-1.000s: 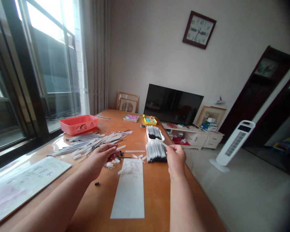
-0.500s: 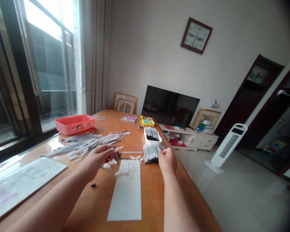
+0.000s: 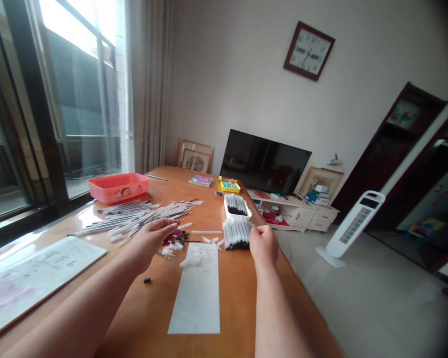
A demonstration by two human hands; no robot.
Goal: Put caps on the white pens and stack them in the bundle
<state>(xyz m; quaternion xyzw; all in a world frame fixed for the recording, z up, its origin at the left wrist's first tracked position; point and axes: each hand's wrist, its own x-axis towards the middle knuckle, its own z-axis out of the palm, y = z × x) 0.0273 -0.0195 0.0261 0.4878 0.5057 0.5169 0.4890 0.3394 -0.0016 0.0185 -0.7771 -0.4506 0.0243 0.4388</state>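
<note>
My left hand (image 3: 155,238) hovers over the table beside loose pen parts, its thumb and forefinger pinched; whatever lies between them is hidden. My right hand (image 3: 264,244) is closed at the right end of a stack of clear pens with black tips (image 3: 237,233); what its fingers hold cannot be made out. Behind that stack, a white box (image 3: 243,215) holds more such pens. Loose pen barrels and refills (image 3: 142,216) are heaped beyond my left hand. Small white caps (image 3: 209,240) and black bits are scattered between the hands, near a strip of white paper (image 3: 196,303).
A red plastic basket (image 3: 117,190) stands at the back left of the wooden table. A writing book (image 3: 41,283) lies at the left and a black cap (image 3: 147,281) in front. Farther back are a colourful booklet (image 3: 200,181) and a yellow box (image 3: 229,185). The table's right edge runs past my right arm.
The view has shifted slightly. Both hands keep nearly the same places and closed poses; my right hand sits a touch farther from the pen stack.
</note>
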